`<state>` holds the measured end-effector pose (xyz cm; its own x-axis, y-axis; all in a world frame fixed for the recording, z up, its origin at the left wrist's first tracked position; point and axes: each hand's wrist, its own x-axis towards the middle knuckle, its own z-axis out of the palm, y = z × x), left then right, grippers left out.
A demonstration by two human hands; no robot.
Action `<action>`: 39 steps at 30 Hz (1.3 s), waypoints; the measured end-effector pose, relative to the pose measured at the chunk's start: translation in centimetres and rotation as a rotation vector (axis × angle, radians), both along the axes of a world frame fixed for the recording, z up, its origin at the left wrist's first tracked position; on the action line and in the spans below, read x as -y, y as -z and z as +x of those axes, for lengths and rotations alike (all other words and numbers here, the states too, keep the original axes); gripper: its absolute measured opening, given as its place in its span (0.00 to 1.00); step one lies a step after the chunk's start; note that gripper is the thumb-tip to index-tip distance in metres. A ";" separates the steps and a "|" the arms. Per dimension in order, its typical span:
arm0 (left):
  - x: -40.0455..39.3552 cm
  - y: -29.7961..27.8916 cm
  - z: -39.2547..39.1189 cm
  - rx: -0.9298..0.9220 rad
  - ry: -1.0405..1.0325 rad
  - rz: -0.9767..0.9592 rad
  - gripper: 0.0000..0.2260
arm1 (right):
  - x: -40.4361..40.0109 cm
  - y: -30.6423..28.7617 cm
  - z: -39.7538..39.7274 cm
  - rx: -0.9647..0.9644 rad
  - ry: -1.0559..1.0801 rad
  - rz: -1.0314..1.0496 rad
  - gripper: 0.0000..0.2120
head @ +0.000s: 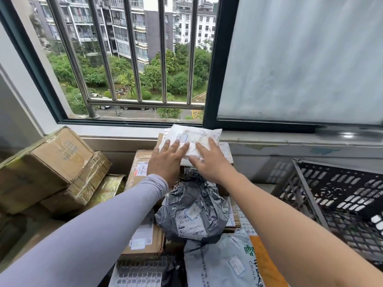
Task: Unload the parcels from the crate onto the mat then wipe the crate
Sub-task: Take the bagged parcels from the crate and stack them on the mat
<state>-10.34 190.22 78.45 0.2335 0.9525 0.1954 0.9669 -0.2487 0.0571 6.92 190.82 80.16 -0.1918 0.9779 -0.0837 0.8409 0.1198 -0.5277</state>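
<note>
Now: black crate (339, 195) at right, contents hidden. White parcel (192, 139) laid atop stacked boxes below window, pressed flat by left hand (167, 160) & right hand (209, 160), fingers spread.

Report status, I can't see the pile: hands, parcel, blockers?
Both hands, left and right, flat on white parcel atop the stack. Crate at right. Nothing blocking.
</note>
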 end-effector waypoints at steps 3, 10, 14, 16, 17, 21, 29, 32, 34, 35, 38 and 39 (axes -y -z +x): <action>-0.6 0.7 -0.3 -0.032 -0.014 -0.042 0.33 | -1.1 0.8 0.1 0.101 -0.046 -0.020 0.36; -2.9 2.4 0.0 -0.071 -0.080 -0.153 0.29 | -4.2 2.5 -0.4 0.251 -0.105 -0.056 0.32; -3.8 3.1 0.4 -0.084 -0.083 -0.235 0.33 | -5.5 4.2 -0.5 0.408 -0.130 -0.033 0.30; -4.0 3.5 0.6 -0.084 -0.073 -0.247 0.32 | -5.6 4.9 -0.5 0.444 -0.139 -0.035 0.30; -4.0 3.7 0.7 -0.079 -0.070 -0.244 0.31 | -5.7 5.1 -0.4 0.441 -0.135 -0.039 0.30; -3.9 4.1 0.9 -0.050 -0.077 -0.266 0.28 | -5.6 5.3 0.2 0.471 -0.145 -0.031 0.32; -2.7 2.3 2.5 -0.066 -0.126 -0.299 0.30 | -4.1 3.5 1.2 0.429 -0.124 -0.026 0.31; -1.9 1.8 3.7 -0.069 -0.129 -0.290 0.28 | -3.0 3.0 2.1 0.426 -0.119 -0.016 0.31; -1.3 1.5 4.7 -0.053 -0.120 -0.277 0.27 | -2.3 2.8 3.0 0.414 -0.116 -0.018 0.30; -1.0 1.3 5.2 -0.042 -0.116 -0.270 0.27 | -2.0 2.7 3.4 0.404 -0.111 -0.020 0.30; -0.2 1.1 6.7 -0.025 -0.104 -0.245 0.27 | -1.2 2.5 5.0 0.399 -0.101 -0.020 0.29; 0.1 1.1 7.3 -0.020 -0.099 -0.238 0.27 | -0.9 2.4 5.5 0.398 -0.101 -0.025 0.29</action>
